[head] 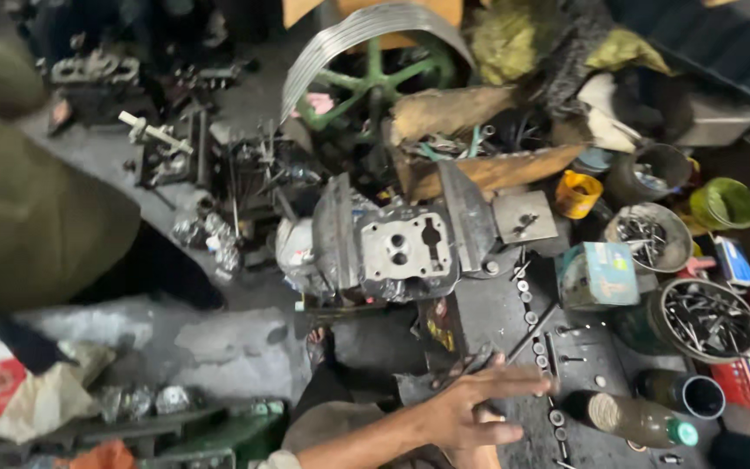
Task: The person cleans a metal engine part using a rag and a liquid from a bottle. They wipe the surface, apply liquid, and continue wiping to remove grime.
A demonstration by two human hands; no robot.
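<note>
Below the grey metal engine head (407, 247) clamped in the dark steel vise (470, 217), one hand (470, 412) hovers spread wide, empty, nothing loosened yet.

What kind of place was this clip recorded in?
Probably a small engine repair workshop: a metal engine part clamped in a bench vise, tins of bolts, and a large pulley wheel.

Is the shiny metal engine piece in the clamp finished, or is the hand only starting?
Already done, it seems: the cylinder head sits clamped in the bench vise, flat face up. In hand: nothing. One hand, which one is unclear, is spread open over the dark bench, reaching toward small bolts and washers lined up there. Left: those parts are still loose, so plenty seems to remain.
</note>
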